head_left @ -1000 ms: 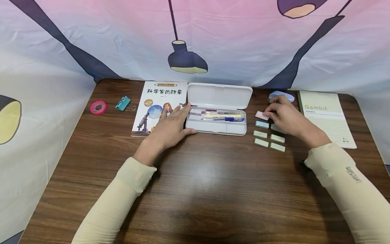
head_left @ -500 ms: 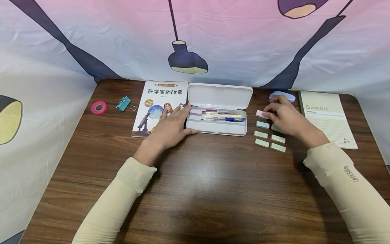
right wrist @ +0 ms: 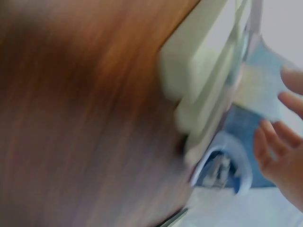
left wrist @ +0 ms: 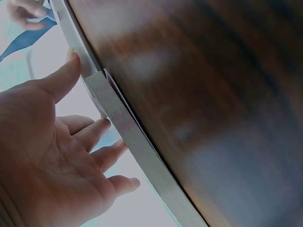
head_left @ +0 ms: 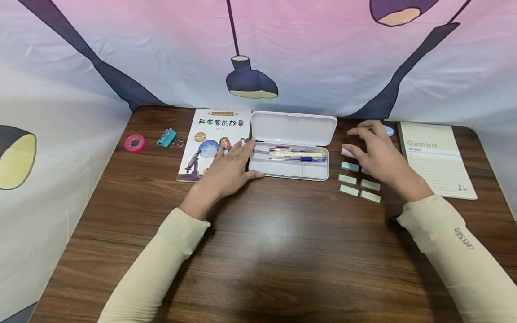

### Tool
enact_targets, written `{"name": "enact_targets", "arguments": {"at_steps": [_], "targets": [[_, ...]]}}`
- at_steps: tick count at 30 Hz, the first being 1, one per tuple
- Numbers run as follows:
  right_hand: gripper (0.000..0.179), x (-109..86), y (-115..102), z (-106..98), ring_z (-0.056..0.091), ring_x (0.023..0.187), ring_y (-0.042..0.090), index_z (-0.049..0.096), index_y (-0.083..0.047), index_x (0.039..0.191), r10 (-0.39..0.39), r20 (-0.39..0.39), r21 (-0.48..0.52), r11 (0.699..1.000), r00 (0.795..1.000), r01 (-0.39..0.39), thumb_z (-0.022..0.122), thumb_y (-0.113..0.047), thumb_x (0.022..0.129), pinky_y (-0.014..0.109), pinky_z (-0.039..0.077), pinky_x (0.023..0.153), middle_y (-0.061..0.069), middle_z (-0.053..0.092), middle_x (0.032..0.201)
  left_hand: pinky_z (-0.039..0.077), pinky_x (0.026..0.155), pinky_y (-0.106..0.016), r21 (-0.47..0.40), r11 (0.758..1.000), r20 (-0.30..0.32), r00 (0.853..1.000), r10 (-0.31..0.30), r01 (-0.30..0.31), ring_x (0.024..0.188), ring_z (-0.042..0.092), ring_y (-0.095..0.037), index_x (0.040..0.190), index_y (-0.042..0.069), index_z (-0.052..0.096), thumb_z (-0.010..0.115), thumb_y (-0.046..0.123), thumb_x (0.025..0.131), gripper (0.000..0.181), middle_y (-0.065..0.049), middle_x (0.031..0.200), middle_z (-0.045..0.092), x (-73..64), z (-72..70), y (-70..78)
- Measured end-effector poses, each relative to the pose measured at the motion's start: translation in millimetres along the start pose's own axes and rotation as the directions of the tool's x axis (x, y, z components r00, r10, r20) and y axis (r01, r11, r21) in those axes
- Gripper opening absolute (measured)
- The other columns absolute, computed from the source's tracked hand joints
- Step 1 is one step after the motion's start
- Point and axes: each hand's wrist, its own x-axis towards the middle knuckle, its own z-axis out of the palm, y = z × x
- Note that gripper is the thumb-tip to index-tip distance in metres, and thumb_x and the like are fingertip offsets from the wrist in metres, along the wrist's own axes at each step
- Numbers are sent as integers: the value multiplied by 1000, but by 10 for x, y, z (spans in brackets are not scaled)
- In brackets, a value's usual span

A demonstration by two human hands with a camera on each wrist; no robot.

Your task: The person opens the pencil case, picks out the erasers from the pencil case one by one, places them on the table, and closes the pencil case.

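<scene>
My left hand (head_left: 228, 170) lies across a picture-covered book (head_left: 190, 148), its fingertips and thumb at the left edge of the open white pencil case (head_left: 292, 128). Several pens (head_left: 300, 154) lie in the case's upper compartment. Over the small erasers, my right hand (head_left: 379, 154) is held with thumb and fingers apart, nothing between them. Just below its thumb sits a pink eraser (head_left: 346, 153), partly covered. A blue eraser (head_left: 349, 166) and several pale green erasers (head_left: 347, 179) lie nearer me. The right wrist view is blurred, but its fingers (right wrist: 265, 142) look free.
Behind the right hand is a pale blue rounded object (head_left: 388, 130), largely hidden. A notebook (head_left: 436, 157) lies at the right. On the left are a teal binder clip (head_left: 166, 137) and a pink ring-shaped roll (head_left: 135, 142). A printed curtain (head_left: 181, 58) hangs behind the table.
My right hand has let go of the pink eraser; its thumb and fingers have spread and lifted. The left hand stays at the pencil case. The head view has shifted slightly.
</scene>
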Motion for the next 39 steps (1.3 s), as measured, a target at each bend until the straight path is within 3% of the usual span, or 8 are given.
{"name": "enact_targets", "arguments": {"at_steps": [3, 6, 10, 13, 19, 28, 33, 39], "targets": [[42, -33, -163, 60, 50, 143, 52, 66, 6, 149, -57, -159, 37, 997, 986, 63, 73, -17, 114, 69, 49, 113, 34, 44, 161, -7, 148, -67, 1, 1000, 0, 1000, 1, -1, 182, 17, -33, 187, 21, 11, 67, 62, 111, 103, 3, 194, 16, 0, 14, -5], [36, -33, -331, 157, 54, 137, 51, 70, 9, 142, -151, -292, 42, 985, 944, 170, 76, -8, 111, 62, 54, 104, 35, 48, 154, -7, 148, -67, 11, 1000, -8, 1000, 6, -6, 182, 17, -31, 187, 23, 10, 67, 65, 110, 104, 5, 194, 15, 37, 74, -77], [32, 5, -562, 314, 56, 134, 52, 72, 9, 137, -268, -367, 2, 957, 891, 289, 77, -5, 109, 59, 58, 99, 37, 51, 150, -6, 148, -67, 15, 1000, -15, 1000, 12, -12, 182, 17, -30, 187, 24, 9, 64, 69, 110, 105, 5, 194, 16, 68, 117, -130], [30, 56, -751, 453, 56, 138, 51, 74, 6, 135, -312, -337, -12, 945, 888, 327, 77, -9, 110, 61, 58, 108, 35, 52, 152, -5, 148, -68, 22, 1000, -20, 1000, 16, -15, 182, 18, -30, 187, 25, 8, 64, 70, 109, 106, 4, 194, 17, 84, 137, -154], [29, 205, -1042, 764, 60, 134, 44, 78, 0, 134, -333, -161, -27, 942, 929, 333, 77, -19, 111, 61, 52, 120, 27, 57, 151, -1, 149, -68, 45, 999, -29, 999, 12, -11, 181, 22, -31, 187, 24, 10, 64, 71, 109, 106, 1, 194, 21, 104, 159, -171], [37, 638, -849, 1325, 58, 132, 36, 82, -10, 140, -359, -63, -64, 932, 931, 356, 70, -35, 116, 61, 51, 116, 20, 59, 151, -1, 149, -67, 63, 998, -41, 999, 20, -17, 181, 24, -31, 187, 22, 12, 62, 74, 109, 106, 4, 194, 19, 117, 158, -193], [38, 709, -850, 1399, 57, 135, 34, 81, -11, 143, -363, -28, -117, 926, 931, 358, 70, -34, 116, 58, 55, 110, 17, 60, 149, -1, 149, -68, 58, 998, -35, 999, 21, -19, 181, 23, -31, 187, 23, 11, 61, 74, 109, 105, 5, 194, 18, 114, 161, -192], [35, 750, -890, 1411, 56, 138, 37, 83, -11, 140, -360, -15, -106, 928, 933, 357, 73, -32, 114, 58, 53, 116, 18, 60, 147, -1, 148, -69, 59, 998, -36, 999, 26, -24, 181, 23, -31, 187, 23, 11, 61, 75, 108, 106, 5, 194, 18, 109, 156, -178]]}}
